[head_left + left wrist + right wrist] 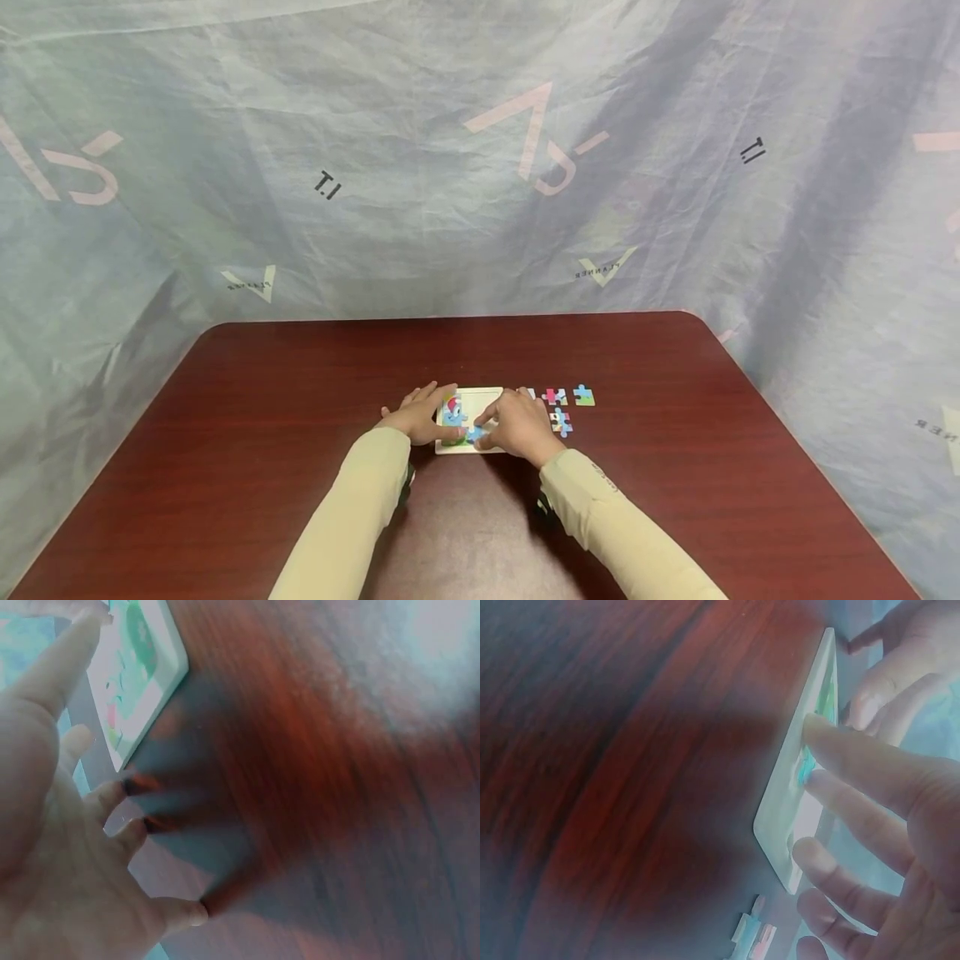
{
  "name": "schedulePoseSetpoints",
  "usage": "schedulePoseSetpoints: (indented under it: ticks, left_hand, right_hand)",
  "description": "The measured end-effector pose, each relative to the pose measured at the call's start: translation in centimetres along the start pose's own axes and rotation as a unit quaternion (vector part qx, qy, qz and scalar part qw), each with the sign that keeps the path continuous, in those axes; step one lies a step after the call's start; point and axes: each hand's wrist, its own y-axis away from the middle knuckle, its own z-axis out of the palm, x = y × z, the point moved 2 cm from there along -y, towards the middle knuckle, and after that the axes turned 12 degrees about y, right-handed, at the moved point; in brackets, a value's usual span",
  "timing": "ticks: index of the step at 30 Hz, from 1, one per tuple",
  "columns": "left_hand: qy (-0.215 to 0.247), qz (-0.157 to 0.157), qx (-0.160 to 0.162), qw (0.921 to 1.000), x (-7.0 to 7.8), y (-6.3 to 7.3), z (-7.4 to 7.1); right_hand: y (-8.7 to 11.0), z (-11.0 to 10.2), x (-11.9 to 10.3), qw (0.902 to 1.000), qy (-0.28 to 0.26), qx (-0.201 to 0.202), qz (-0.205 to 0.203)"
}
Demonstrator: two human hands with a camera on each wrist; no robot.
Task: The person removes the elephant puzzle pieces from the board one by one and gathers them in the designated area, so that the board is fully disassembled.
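Note:
A shallow white puzzle tray (480, 400) lies on the table with some pieces fitted along its left side. My left hand (422, 417) is spread at the tray's left edge, its thumb reaching over the pieces there. In the left wrist view the fingers of that left hand (82, 847) are fairly straight, their tips on or near the wood. Over the tray's lower part, my right hand (519, 425) pinches a blue puzzle piece (807, 765) between thumb and index finger. The other fingers of the right hand (885, 825) are loosely bent and partly hide the tray.
Several loose puzzle pieces lie right of the tray, among them a blue-green piece (583, 396), a red-white piece (555, 397) and a multicoloured piece (561, 422). The dark red wooden table (225, 433) reaches to a hanging grey cloth (420, 208) behind.

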Motion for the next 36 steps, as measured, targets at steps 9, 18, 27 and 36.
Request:
schedulePoseSetpoints:
  ticks: [9,18,27,36]
  left_hand:
    - [-0.049,-0.009,0.009,0.9987,-0.9,0.2,0.1]
    - [-0.033,-0.013,0.000,0.9994,-2.1,-0.4,0.3]
    - [-0.060,-0.020,-0.009,0.9980,-2.0,-0.4,0.4]
    - [-0.086,0.002,0.032,0.9958,-1.7,-0.4,0.4]
  right_hand:
    - [0.0,0.1,0.0,0.9999,-0.004,0.002,0.015]
    - [0.0,0.0,0.1,0.9998,-0.014,0.008,0.010]
    - [0.0,0.2,0.2,0.9996,-0.024,0.009,0.011]
    - [0.0,0.4,0.4,0.9995,-0.027,0.018,0.002]
